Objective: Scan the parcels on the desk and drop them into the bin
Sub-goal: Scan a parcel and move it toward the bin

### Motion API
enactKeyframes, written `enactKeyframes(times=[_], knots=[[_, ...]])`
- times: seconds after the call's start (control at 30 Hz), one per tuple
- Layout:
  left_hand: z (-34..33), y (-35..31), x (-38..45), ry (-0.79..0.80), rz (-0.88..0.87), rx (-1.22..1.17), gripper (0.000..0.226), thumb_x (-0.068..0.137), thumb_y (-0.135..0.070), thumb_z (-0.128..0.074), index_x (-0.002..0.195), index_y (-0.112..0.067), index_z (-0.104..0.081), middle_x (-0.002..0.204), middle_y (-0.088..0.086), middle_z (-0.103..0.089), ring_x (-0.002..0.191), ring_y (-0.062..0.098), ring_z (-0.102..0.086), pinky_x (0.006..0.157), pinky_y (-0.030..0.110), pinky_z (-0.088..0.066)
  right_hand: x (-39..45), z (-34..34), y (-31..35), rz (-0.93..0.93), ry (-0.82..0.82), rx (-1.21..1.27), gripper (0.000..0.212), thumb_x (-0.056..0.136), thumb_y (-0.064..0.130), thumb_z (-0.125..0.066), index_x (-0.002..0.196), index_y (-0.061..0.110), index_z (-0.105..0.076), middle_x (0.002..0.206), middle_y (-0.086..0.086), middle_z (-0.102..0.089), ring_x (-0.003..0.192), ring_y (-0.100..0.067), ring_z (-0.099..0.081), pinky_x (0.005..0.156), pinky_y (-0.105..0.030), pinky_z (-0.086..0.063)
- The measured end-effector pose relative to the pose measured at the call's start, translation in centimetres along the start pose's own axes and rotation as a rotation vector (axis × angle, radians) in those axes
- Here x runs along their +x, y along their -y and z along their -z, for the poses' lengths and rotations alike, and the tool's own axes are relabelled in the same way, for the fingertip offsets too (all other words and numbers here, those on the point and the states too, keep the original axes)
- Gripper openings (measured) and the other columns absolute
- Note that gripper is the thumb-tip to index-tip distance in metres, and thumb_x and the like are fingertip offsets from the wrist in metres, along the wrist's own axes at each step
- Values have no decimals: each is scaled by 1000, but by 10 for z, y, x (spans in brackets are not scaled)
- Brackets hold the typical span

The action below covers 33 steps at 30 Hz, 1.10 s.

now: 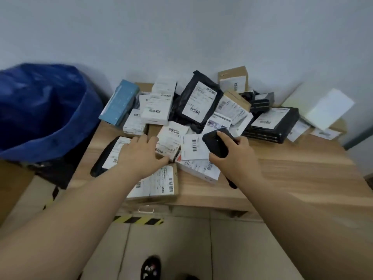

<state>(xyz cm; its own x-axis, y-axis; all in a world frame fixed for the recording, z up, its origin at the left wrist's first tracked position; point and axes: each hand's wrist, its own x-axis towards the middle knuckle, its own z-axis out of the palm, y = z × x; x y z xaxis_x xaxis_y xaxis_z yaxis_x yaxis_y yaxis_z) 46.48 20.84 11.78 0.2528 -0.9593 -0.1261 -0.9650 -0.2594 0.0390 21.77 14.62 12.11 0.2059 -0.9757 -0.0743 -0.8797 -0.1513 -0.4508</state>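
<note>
Two bare forearms reach from my side of the view over a light wooden desk (272, 178) set against a pale wall. Left of the desk stands the large bin lined with a blue plastic bag (40, 110), its mouth open and well apart from my hands. A heap of labelled parcels covers the desk's far half: a black plastic mailer with a white barcode label (196, 100) near the middle, a flat black packet (272, 123) to its right, a light-blue carton (119, 103) at the left edge, and a brown cardboard box (234, 78) against the wall. Nearer me lies a brown carton with two white labels (159, 183), partly under my left wrist. My left hand (141, 156) rests palm down, fingers spread and closing on nothing, its fingertips touching a small white-labelled box (169, 140). My right hand (234, 156) is clamped around a black handheld scanner (217, 142), whose head sits over a white parcel with a barcode (193, 147).
</note>
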Motion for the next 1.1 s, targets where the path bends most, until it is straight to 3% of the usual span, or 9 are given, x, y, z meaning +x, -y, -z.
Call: enactKeyframes(times=[0.13, 0.3, 0.4, 0.5, 0.7, 0.93, 1.1], knots=[[-27, 11, -16, 120, -30, 22, 85, 82, -79, -43, 148, -27, -29, 146, 7, -36, 134, 28, -33, 108, 46, -35, -7, -29, -11, 12, 88, 36, 72, 85, 56, -61, 151, 45, -33, 137, -4, -37, 114, -30, -50, 94, -47, -51], [-72, 31, -20, 340, -63, 100, 126, 62, -89, -57, 155, -30, 5, 162, 6, -1, 148, 30, -2, 121, 49, -13, -20, -61, -24, -3, 168, 27, 73, 85, 56, -63, 151, 46, -33, 137, -3, -37, 116, -30, -49, 99, -47, -47], [-94, 41, -7, 444, -75, 119, 138, 57, -86, -66, 152, -34, 20, 163, 2, 16, 149, 31, 15, 122, 52, -2, -22, -74, -31, -15, 169, 10, 74, 85, 55, -64, 151, 46, -33, 138, -5, -38, 118, -30, -49, 101, -45, -46], [-107, 46, 6, 484, -133, 118, 144, 53, -81, -73, 150, -34, 22, 162, -2, 17, 149, 30, 17, 121, 53, 0, -22, -85, -37, -30, 149, 21, 74, 83, 54, -66, 150, 46, -35, 138, -4, -39, 121, -29, -48, 102, -44, -45], [-111, 42, 17, 418, -177, 143, 126, 67, -61, -73, 153, -29, 14, 160, 3, -3, 149, 30, -2, 117, 65, -4, -16, -97, -34, -34, 168, 27, 76, 83, 53, -67, 151, 47, -33, 137, -3, -38, 118, -29, -48, 99, -46, -47], [-79, 41, -5, 332, -123, 196, 121, 68, -69, -66, 153, -24, 7, 155, 6, -10, 144, 32, -12, 115, 67, -11, -15, -76, -5, 46, 174, 15, 74, 85, 53, -64, 151, 47, -32, 138, -4, -37, 120, -29, -47, 99, -47, -47], [-8, 59, -8, 91, 12, 279, 120, 66, -74, -61, 153, -22, 2, 154, 8, -15, 142, 33, -16, 114, 66, -14, -9, -23, 33, 176, 148, -48, 73, 84, 60, -60, 150, 50, -31, 138, -1, -37, 115, -28, -51, 95, -46, -52]])
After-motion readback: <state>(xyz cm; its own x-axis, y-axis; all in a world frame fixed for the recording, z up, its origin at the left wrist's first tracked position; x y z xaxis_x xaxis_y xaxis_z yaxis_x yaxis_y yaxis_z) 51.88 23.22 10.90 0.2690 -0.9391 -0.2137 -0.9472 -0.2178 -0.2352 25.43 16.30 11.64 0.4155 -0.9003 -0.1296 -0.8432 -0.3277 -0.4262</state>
